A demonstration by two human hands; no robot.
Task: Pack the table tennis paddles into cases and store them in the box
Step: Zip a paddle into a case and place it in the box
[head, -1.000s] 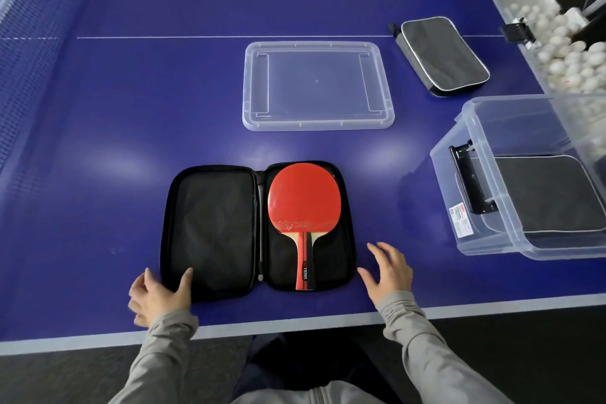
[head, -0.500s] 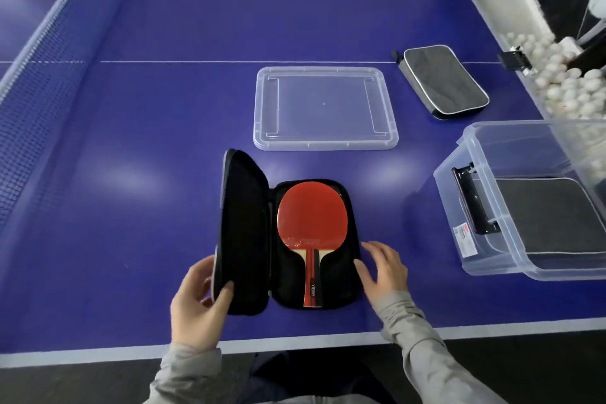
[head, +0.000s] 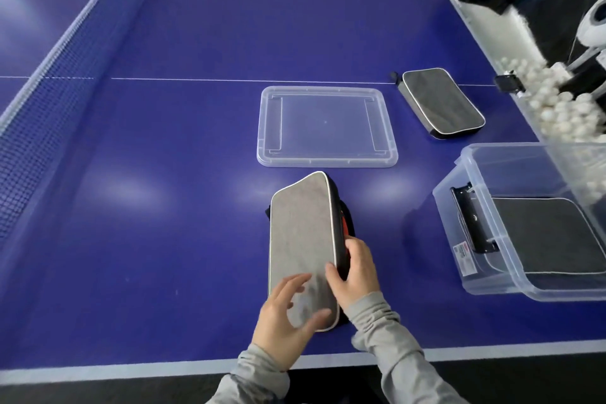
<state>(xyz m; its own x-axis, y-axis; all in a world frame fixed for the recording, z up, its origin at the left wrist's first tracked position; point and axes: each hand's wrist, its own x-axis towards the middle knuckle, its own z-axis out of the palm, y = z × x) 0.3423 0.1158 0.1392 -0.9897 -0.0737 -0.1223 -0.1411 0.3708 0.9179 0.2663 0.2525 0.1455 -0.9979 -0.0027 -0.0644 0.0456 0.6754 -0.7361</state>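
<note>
On the blue table (head: 164, 207), the clear box (head: 472, 275) sits at 3 o'clock of the grey case (head: 300, 239), nearly folded over a red paddle (head: 344, 225) sliver, left hand (head: 285, 321) fingers spread wide on its cover, right hand (head: 355, 272) pinching its right edge

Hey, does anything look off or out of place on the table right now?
Only the case under the hands: its grey flap is folded over but not shut, and a sliver of the red paddle shows at the gaping right edge. The lid lies flat, off the box.
</note>
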